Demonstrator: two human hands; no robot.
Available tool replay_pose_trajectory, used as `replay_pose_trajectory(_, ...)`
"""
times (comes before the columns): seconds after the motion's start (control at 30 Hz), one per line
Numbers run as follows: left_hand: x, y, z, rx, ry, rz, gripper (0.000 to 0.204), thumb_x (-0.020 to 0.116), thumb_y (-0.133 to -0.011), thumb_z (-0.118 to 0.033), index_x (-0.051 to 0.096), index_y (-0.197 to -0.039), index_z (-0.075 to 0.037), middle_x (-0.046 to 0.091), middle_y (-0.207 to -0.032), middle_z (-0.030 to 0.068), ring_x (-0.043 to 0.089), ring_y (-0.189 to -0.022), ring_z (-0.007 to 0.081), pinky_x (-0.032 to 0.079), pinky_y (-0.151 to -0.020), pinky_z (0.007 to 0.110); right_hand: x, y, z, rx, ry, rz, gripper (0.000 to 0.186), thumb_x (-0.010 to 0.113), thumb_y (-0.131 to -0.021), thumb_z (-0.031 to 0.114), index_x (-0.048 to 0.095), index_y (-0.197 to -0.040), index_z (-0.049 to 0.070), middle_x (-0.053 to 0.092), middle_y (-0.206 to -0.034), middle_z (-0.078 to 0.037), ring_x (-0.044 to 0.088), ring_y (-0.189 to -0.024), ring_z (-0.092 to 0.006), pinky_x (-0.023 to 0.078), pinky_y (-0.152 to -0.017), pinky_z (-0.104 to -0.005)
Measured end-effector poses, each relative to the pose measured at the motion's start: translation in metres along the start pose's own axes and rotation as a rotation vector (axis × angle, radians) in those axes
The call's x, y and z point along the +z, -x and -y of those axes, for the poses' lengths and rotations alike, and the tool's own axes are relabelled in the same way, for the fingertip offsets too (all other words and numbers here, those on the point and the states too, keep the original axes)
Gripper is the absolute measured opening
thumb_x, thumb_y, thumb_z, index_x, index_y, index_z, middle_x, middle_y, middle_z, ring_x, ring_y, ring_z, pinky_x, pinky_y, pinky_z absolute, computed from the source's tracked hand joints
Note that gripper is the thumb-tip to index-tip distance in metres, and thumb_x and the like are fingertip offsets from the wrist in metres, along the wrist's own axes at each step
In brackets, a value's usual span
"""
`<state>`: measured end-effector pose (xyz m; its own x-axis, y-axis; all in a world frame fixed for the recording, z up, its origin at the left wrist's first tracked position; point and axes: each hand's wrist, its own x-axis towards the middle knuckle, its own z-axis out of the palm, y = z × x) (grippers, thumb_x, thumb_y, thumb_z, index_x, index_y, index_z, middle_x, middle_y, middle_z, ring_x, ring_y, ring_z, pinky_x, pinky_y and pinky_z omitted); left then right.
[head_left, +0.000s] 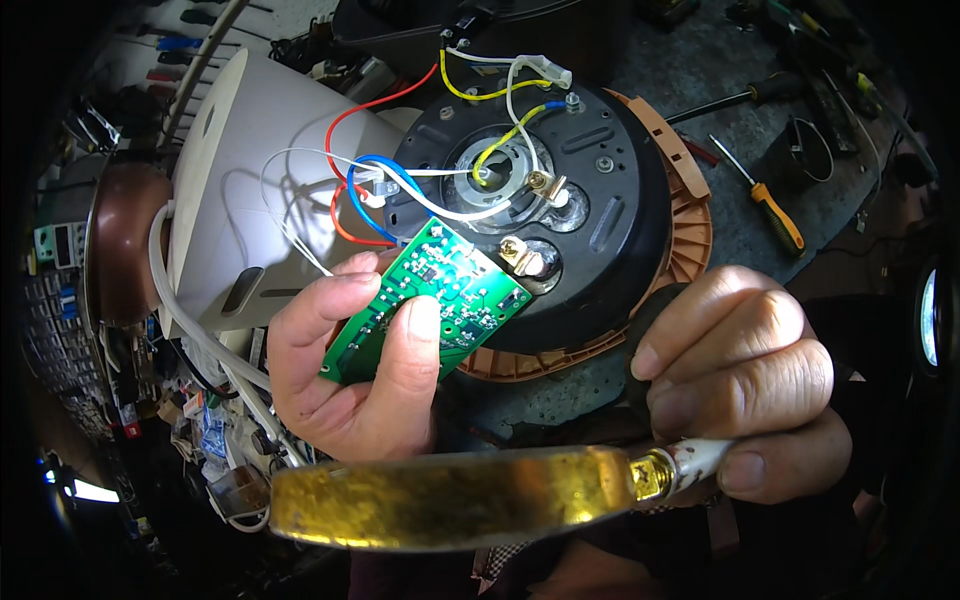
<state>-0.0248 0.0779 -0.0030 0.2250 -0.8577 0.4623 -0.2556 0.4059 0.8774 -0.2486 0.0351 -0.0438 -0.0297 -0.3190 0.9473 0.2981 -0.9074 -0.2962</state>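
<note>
Pinched between thumb and fingers of my left hand [385, 375] is a green circuit board [468, 325], tilted, with its soldered side showing. Red, blue and white wires run from behind the board to a round black appliance base [625, 240] just beyond it. My right hand [745, 360] is closed around the white handle of a magnifying glass [450, 500]. Its gold rim appears edge-on, nearest to me and below the board, so the lens face is hidden. Yellow-green wires [515, 140] and metal terminals [545, 185] sit on the base.
An orange-brown plastic ring [690, 215] surrounds the base. At the left stands a white housing [280, 160] beside a copper-coloured round part [125, 235]. An orange-handled screwdriver [778, 220] and a dark cup [800, 155] are on the bench at the right.
</note>
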Motion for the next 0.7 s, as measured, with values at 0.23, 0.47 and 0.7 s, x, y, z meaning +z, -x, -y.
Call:
replay_pose_trajectory(0.23,-0.0013,-0.0005,0.0008,0.001,-0.013,-0.006,0.039,0.082,-0.088,0.007,0.064,-0.121,-0.002,0.067,-0.129,0.0205,0.069,-0.115,0.0230,0.054,-0.107,0.037,-0.0004,-0.0019,0.0002,-0.017,-0.019,0.001,0.020,0.071,-0.100,0.016,0.057,-0.114,0.011,0.067,-0.095,-0.011,0.062,-0.070,-0.0179,0.061,-0.063,-0.0335)
replay_pose_trajectory(0.47,0.0013,-0.0002,0.0011,0.007,0.021,0.000,0.039,0.080,-0.088,0.010,0.065,-0.121,-0.002,0.067,-0.129,0.0195,0.069,-0.115,0.0223,0.055,-0.105,0.036,-0.0026,0.0014,-0.0009,-0.012,-0.025,0.010,0.021,0.071,-0.101,0.017,0.057,-0.116,0.013,0.067,-0.098,-0.011,0.063,-0.074,-0.0171,0.061,-0.065,-0.0325)
replay_pose_trajectory(0.7,0.0001,0.0010,-0.0003,0.001,0.019,-0.004,0.039,0.080,-0.088,0.011,0.065,-0.122,-0.002,0.067,-0.129,0.0197,0.069,-0.116,0.0231,0.056,-0.105,0.036,-0.0005,0.0006,0.0009,-0.010,-0.031,-0.005,0.022,0.071,-0.100,0.018,0.057,-0.116,0.014,0.067,-0.098,-0.010,0.064,-0.075,-0.0170,0.062,-0.065,-0.0321)
